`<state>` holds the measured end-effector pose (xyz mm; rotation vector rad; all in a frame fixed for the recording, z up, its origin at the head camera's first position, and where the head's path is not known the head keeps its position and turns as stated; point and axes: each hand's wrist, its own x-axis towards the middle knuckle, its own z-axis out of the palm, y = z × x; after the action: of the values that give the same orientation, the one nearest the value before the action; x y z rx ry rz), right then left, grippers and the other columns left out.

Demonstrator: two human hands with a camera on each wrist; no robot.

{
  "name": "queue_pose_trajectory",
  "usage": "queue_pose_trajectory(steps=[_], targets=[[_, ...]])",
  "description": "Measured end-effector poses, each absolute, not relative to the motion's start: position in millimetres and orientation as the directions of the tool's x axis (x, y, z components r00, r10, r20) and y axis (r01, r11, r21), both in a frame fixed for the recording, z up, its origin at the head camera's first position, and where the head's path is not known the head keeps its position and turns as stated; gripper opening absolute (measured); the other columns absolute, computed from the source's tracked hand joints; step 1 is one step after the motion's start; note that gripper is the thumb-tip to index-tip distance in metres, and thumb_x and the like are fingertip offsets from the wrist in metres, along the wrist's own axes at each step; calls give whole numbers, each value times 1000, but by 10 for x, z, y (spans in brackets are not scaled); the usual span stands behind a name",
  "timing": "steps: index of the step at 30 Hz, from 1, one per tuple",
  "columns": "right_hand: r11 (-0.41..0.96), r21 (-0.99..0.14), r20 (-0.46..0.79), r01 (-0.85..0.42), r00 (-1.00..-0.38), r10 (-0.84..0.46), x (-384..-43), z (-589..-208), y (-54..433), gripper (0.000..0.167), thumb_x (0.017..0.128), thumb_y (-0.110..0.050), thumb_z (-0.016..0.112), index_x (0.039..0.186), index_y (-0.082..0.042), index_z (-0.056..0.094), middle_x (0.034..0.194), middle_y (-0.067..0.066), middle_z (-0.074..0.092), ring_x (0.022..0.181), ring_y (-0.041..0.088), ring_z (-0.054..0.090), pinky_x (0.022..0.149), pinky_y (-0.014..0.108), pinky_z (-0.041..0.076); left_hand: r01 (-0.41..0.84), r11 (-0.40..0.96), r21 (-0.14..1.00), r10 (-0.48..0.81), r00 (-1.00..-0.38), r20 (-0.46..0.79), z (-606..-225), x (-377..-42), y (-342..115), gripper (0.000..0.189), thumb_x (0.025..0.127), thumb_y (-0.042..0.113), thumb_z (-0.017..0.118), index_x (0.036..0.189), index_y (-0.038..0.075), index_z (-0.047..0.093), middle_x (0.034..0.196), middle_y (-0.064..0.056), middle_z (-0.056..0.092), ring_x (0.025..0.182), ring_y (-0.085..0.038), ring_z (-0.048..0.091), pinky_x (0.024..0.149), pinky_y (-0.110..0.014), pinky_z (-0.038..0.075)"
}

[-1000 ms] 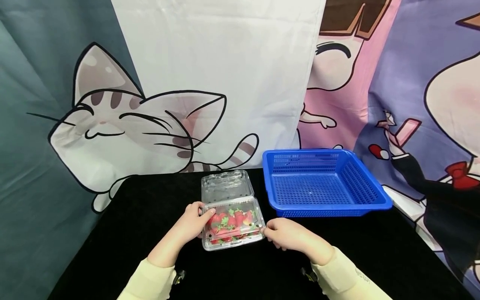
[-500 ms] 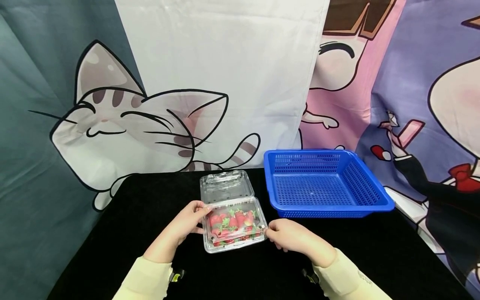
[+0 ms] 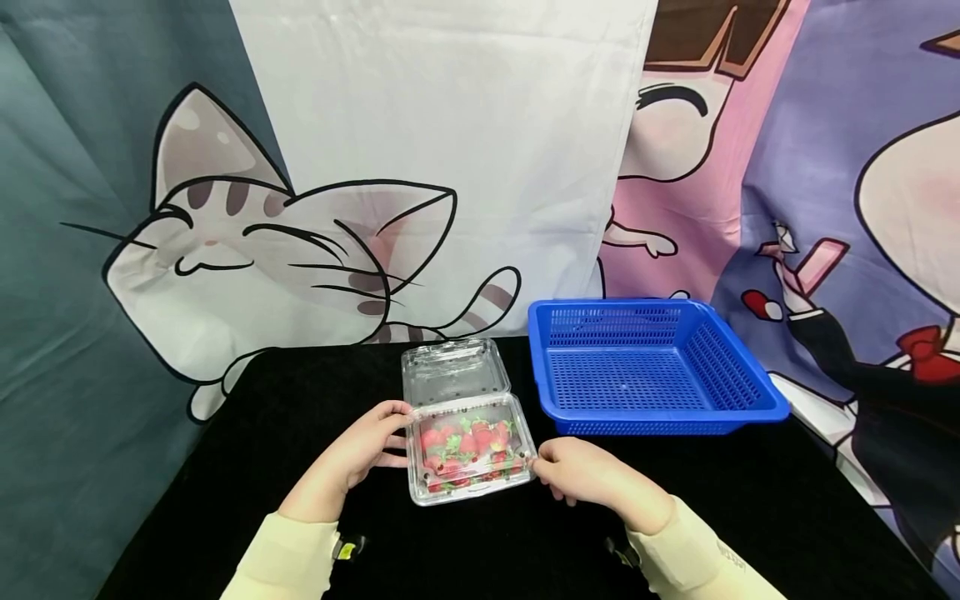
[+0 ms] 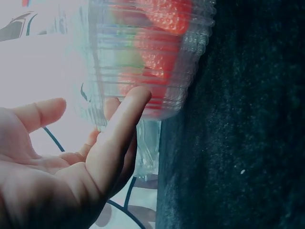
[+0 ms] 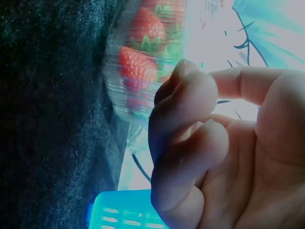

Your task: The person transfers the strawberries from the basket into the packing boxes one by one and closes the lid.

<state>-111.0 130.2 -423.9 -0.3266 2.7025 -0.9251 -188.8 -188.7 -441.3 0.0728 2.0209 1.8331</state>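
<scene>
A clear plastic clamshell box (image 3: 471,492) with red strawberries (image 3: 468,443) inside stands on the black cloth. Behind it lies a clear plastic part (image 3: 453,371), seemingly its opened lid. At the box's left side is my left hand (image 3: 358,446), fingers extended; in the left wrist view the thumb stands apart, while fingertips (image 4: 138,95) overlap the ribbed wall. Whether they touch is hard to tell. My right hand (image 3: 588,473) pinches the box's front right edge between thumb and index finger. Its other fingers curl in below, as the right wrist view shows.
A blue perforated plastic basket (image 3: 660,414) stands right of the box, near the back of the black-covered table (image 3: 315,392). A printed cartoon curtain (image 3: 525,167) hangs directly behind the table.
My left hand has loosened its grip on the box and slid slightly left, its thumb coming off the top. The box shifted a little toward the front right. The right hand stays nearly in place.
</scene>
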Motion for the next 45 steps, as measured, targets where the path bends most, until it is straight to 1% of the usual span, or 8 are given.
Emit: queue_pose_trajectory(steps=[9, 12, 19, 25, 30, 33, 37, 45], targets=[[776, -621, -175, -110, -946, -274, -1104, -4224, 1300, 30, 96, -31, 53, 73, -13, 58, 56, -2, 58, 45, 15, 57, 47, 32, 48, -252, 107, 962, 353, -895, -274, -4443, -1888, -1934, 44, 103, 27, 49, 129, -7, 44, 128, -22, 50, 88, -22, 67, 77, -39, 59], [774, -626, -177, -99, -948, -264, -1099, -4225, 1304, 29, 96, -30, 53, 73, -14, 57, 57, -1, 59, 46, 15, 58, 47, 32, 48, -251, 124, 960, 352, -893, -279, -4430, -1885, -1933, 48, 102, 31, 51, 128, -9, 44, 124, -21, 53, 86, -21, 67, 78, -37, 59], [772, -629, -175, -90, -952, -253, -1083, -4226, 1304, 28, 96, -28, 53, 73, -13, 57, 58, -1, 59, 46, 16, 58, 46, 32, 48, -243, 212, 946, 258, -920, -294, -4446, -1870, -1861, 42, 101, 33, 54, 112, -7, 52, 104, -19, 62, 79, -20, 67, 71, -33, 59], [756, -650, -200, -85, -940, -278, -1092, -4223, 1273, 33, 98, -34, 53, 76, -11, 61, 59, 0, 60, 48, 16, 59, 48, 33, 49, -194, 269, 943, 266, -926, -266, -4385, -1803, -1781, 39, 100, 30, 57, 117, -5, 56, 114, -17, 61, 98, -25, 65, 72, -41, 59], [776, -624, -165, -87, -957, -240, -1108, -4227, 1256, 30, 97, -35, 55, 76, -14, 58, 58, -1, 58, 47, 16, 58, 48, 32, 48, -134, 364, 922, 274, -930, -244, -4377, -1798, -1749, 31, 97, 28, 63, 110, 1, 60, 113, -12, 61, 106, -26, 60, 77, -43, 58], [789, -610, -134, -81, -970, -203, -1115, -4231, 1253, 24, 95, -33, 57, 78, -16, 56, 57, -2, 57, 45, 15, 57, 47, 32, 47, -109, 418, 902, 252, -940, -230, -4388, -1795, -1771, 31, 96, 29, 64, 109, 1, 63, 112, -11, 62, 104, -26, 60, 76, -40, 57], [794, -601, -107, -89, -976, -190, -1112, -4221, 1240, 18, 95, -31, 58, 86, -16, 58, 53, -2, 55, 45, 14, 56, 49, 32, 45, -103, 438, 893, 227, -949, -220, -4376, -1769, -1778, 30, 95, 26, 65, 110, 1, 63, 109, -12, 62, 92, -24, 62, 66, -37, 58], [856, -504, -52, -114, -985, -162, -1068, -4206, 1176, 19, 97, -31, 56, 95, -13, 63, 53, -6, 54, 47, 11, 53, 54, 32, 45, -12, 595, 803, 215, -961, -174, -4257, -1699, -1712, 30, 96, 27, 64, 116, 4, 67, 104, -9, 66, 78, -18, 66, 56, -35, 57]])
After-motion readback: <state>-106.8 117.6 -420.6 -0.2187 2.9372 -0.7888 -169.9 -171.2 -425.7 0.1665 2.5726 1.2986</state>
